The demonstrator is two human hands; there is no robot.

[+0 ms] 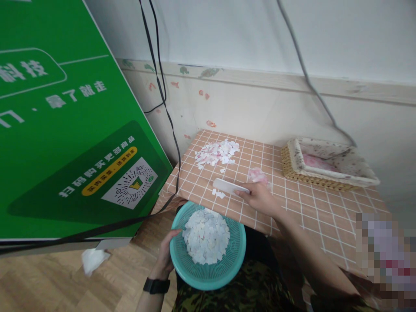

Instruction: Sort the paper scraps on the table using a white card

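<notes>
My left hand grips the left rim of a turquoise plastic basket, held below the table's front edge. A heap of small white paper scraps lies inside the basket. Closed around one end of a flat white bar is my right hand, low over the checked tablecloth. A few loose paper scraps lie just in front of the bar. Farther back on the table is a larger pile of white and pinkish scraps. Beyond my right hand sits a pink and white crumpled piece.
A wicker basket with a cloth lining stands at the table's back right, pink material inside. The green printed panel rises at left, with a black cable hanging before it. White plastic lies on the wooden floor.
</notes>
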